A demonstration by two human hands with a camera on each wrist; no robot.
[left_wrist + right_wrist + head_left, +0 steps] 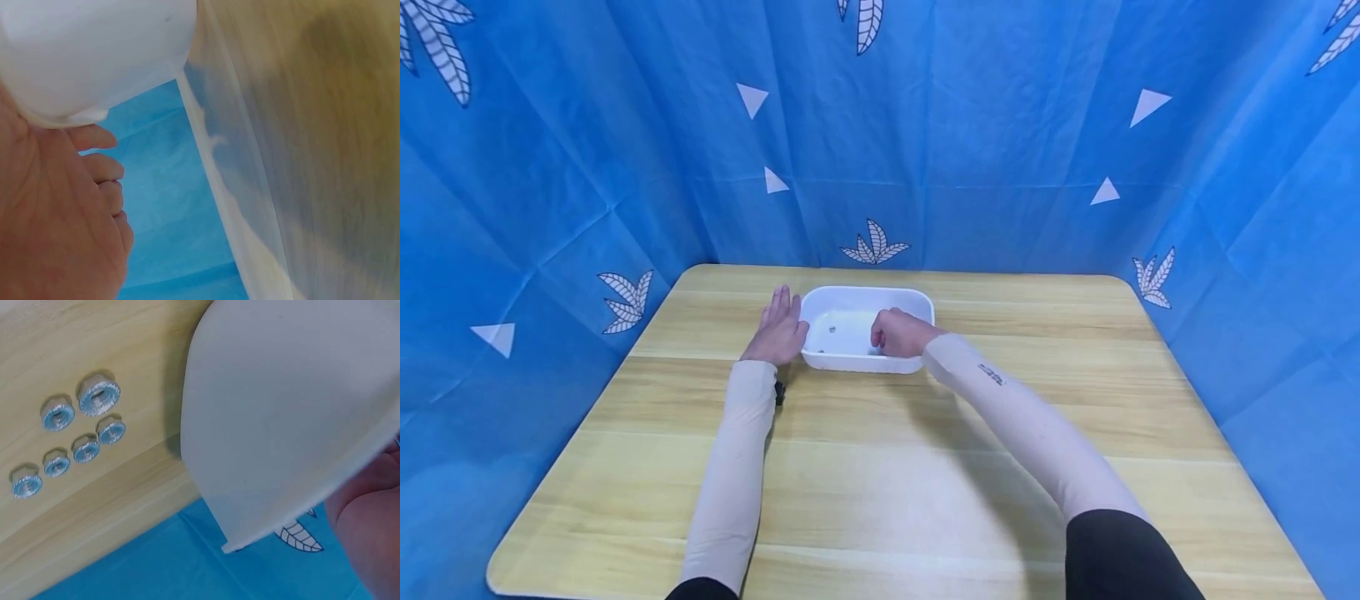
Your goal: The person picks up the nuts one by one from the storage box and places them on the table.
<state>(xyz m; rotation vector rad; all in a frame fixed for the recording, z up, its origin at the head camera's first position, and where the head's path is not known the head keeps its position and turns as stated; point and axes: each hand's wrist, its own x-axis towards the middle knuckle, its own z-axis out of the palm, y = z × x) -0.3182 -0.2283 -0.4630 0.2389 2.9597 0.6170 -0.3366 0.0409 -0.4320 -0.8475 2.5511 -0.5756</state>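
A white plastic tub (842,362) stands near the table's far edge. Inside it, in the head view, lie small metal nuts (832,329). My left hand (778,327) rests against the tub's left end, fingers extended and thumb at the rim; the left wrist view shows the palm (56,212) beside the tub wall (100,56). My right hand (901,332) reaches over the right rim into the tub with its fingers curled downward. Its fingertips are hidden, so whatever they pinch cannot be told. Several flange nuts (99,397) sit on the wood beside the tub (275,425).
The pale wooden table (850,483) has rounded corners. Blue curtain (1000,125) with leaf and triangle prints surrounds its back and sides. My right forearm sleeve (1015,408) crosses the table and casts a shadow.
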